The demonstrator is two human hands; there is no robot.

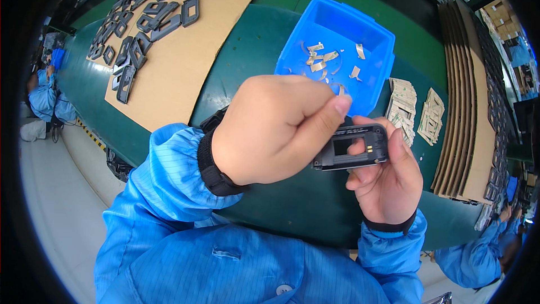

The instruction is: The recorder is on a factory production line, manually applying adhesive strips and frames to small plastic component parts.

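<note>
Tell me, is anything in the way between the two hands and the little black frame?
No, nothing is. The right hand holds the black frame from below, and the left hand pinches at its top left edge, fingertips right against it.

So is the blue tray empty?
No, the blue tray holds several small pale scraps scattered on its bottom.

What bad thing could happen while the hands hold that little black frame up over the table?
1. The right hand grips the black frame in the air above the green table, so it might slip and drop.
2. The left hand pinches right at the frame's top edge; what it pinches is too small to see, and it could go on crooked.
3. The blue tray of peeled scraps sits just behind; a bump might spill it.
</note>
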